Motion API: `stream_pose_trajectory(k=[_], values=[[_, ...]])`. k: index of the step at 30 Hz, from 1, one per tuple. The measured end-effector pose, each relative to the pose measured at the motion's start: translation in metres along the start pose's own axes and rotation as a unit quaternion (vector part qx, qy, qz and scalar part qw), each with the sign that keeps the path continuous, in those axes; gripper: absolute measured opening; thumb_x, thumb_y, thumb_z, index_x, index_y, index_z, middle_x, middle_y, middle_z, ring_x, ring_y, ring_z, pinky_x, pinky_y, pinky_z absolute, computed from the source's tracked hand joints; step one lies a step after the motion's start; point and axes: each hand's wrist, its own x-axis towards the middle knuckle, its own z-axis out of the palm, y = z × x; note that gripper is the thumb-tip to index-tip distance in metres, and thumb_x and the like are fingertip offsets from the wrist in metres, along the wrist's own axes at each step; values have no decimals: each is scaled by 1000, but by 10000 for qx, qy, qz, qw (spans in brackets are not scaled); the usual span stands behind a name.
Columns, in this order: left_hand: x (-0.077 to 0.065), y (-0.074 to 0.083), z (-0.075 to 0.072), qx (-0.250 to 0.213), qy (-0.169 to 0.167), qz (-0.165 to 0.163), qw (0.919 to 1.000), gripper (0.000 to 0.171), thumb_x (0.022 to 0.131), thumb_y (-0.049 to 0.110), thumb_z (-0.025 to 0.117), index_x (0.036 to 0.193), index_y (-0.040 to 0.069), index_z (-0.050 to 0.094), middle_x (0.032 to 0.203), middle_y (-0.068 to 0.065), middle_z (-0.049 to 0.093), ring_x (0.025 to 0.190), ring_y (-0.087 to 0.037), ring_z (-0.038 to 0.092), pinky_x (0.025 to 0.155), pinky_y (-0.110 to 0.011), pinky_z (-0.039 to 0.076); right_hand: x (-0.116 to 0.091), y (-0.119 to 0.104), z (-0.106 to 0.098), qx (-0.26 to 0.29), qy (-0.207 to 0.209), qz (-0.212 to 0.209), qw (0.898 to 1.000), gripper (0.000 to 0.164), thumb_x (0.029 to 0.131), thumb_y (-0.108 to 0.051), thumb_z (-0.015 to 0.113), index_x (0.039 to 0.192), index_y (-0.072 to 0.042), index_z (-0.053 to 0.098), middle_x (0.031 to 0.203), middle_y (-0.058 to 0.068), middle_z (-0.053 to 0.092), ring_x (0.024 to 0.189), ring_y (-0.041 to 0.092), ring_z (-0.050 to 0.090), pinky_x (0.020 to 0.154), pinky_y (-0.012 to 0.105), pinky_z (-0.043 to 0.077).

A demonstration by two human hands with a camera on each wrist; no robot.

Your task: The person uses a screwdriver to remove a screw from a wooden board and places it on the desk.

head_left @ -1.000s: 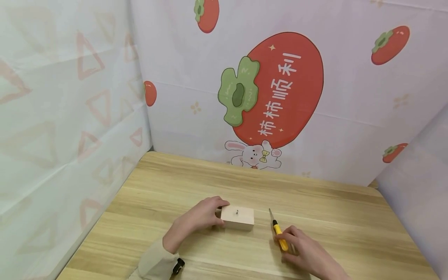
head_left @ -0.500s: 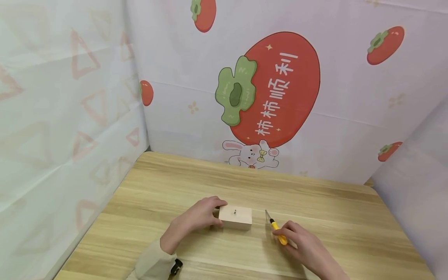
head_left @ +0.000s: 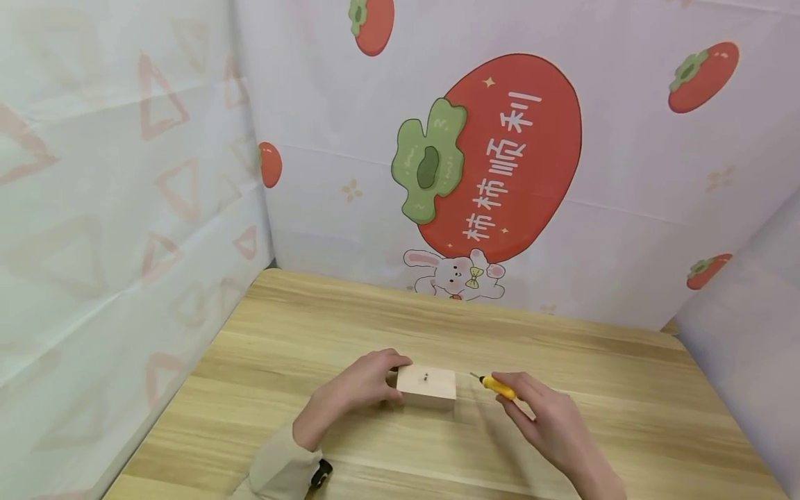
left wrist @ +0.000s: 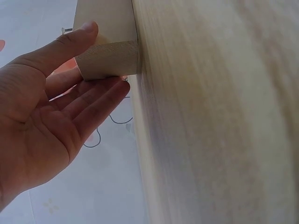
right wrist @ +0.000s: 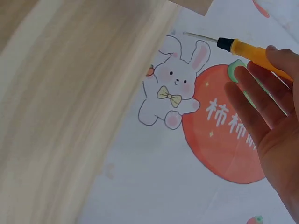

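A pale wooden block (head_left: 426, 389) lies on the table, a small screw (head_left: 426, 377) standing up from its top face. My left hand (head_left: 369, 383) holds the block's left end, thumb on the near side and fingers on the far side. In the left wrist view the screw (left wrist: 67, 31) juts out beyond the thumb. Off the block's right end, my right hand (head_left: 550, 420) pinches the yellow handle of a screwdriver (head_left: 500, 387) between thumb and fingers. Its thin metal shaft points left towards the block, apart from it. The right wrist view shows the screwdriver (right wrist: 252, 52) raised off the table.
The wood-grain table (head_left: 300, 326) runs back to a white backdrop (head_left: 325, 229) printed with red persimmons and a rabbit. A side sheet with triangles (head_left: 125, 208) borders the left edge. Below the left sleeve a black object (head_left: 321, 473) shows.
My right hand has lifted the screwdriver and brought it forward, turning its shaft from pointing away to pointing left at the block. The left hand and block stay in place.
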Motion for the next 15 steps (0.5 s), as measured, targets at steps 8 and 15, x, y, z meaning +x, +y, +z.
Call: stream_pose_trajectory(k=[8, 15], values=[[0, 0, -1, -27, -1, -1, 10000, 61, 81, 23, 83, 135, 7, 61, 125, -8, 64, 112, -21, 62, 96, -37, 50, 26, -13, -2, 98, 362, 85, 9993, 51, 101, -49, 43, 123, -6, 60, 96, -2, 73, 72, 13, 72, 66, 21, 57], [2, -2, -1, 21, 14, 32, 10000, 60, 80, 23, 83, 134, 7, 61, 122, -7, 65, 111, -20, 62, 97, -36, 51, 47, -20, 1, 476, 670, -103, 9966, 46, 100, -43, 49, 117, -2, 60, 95, -1, 72, 70, 14, 71, 68, 23, 58]])
